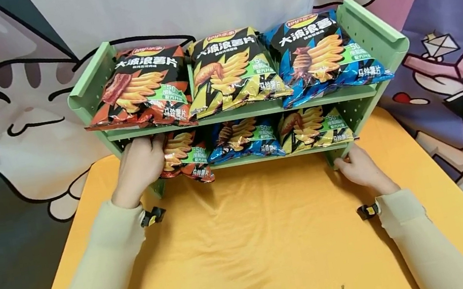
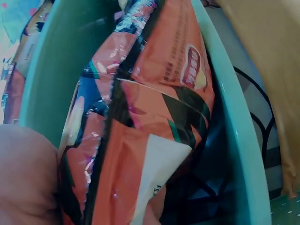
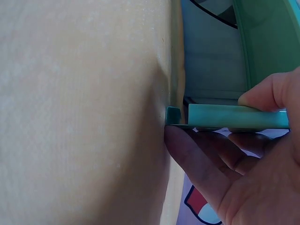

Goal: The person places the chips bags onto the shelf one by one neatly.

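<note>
A green two-tier shelf rack (image 1: pixel 372 31) stands at the far side of the table. My left hand (image 1: pixel 140 165) reaches into the lower tier at its left end and pinches a red bag of potato chips (image 1: pixel 184 156). In the left wrist view, the thumb lies on one side of the red bag (image 2: pixel 173 70) and a fingertip shows on the other. Low on the rack's right side, my right hand (image 1: pixel 361 170) holds the right leg (image 1: pixel 337 152). The right wrist view has its thumb above the green upright (image 3: pixel 234 116) and its fingers beneath.
Beside the held bag on the lower tier lie a blue bag (image 1: pixel 246 137) and a yellow bag (image 1: pixel 314 127). The upper tier bears red (image 1: pixel 147 89), yellow (image 1: pixel 231 72) and blue (image 1: pixel 326 55) bags. A yellow cloth (image 1: pixel 246 242) covers the table; a cartoon-print backdrop (image 1: pixel 34 144) hangs behind.
</note>
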Action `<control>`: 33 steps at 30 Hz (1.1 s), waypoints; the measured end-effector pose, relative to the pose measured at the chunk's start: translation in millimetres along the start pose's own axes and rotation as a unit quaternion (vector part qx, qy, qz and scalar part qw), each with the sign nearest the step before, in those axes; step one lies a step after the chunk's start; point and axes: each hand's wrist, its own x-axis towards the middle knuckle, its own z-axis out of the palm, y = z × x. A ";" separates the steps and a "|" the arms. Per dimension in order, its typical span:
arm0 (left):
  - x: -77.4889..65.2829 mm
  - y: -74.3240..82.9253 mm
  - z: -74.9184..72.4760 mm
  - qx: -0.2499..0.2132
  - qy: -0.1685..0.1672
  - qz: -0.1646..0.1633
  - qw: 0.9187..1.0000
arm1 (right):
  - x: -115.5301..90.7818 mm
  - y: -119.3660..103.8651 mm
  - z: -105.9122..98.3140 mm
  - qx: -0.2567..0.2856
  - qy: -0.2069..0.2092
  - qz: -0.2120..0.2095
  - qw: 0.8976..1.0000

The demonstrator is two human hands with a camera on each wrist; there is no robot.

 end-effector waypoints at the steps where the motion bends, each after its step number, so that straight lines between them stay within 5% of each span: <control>1: 1.7 0.3 1.6 0.010 0.002 0.007 1.000 | -0.2 -0.6 0.1 0.001 0.000 -0.002 1.000; 5: 5.8 1.3 10.8 0.091 0.038 0.066 0.993 | -0.6 -1.8 -0.1 0.002 0.002 -0.007 1.000; 10: 4.7 0.3 25.5 0.198 0.143 0.149 0.958 | -0.6 -1.2 0.4 -0.002 0.004 -0.008 1.000; 13: 3.4 -1.5 33.3 0.214 0.178 0.150 0.949 | -0.3 -1.4 1.1 -0.002 0.004 -0.008 1.000; 26: 4.9 -3.9 44.6 0.219 0.200 0.117 0.948 | -0.7 -5.1 -0.1 -0.005 0.008 -0.006 1.000; 33: 2.7 -8.3 49.3 0.231 0.258 0.172 0.922 | -1.1 -3.6 -0.7 -0.003 0.004 0.000 1.000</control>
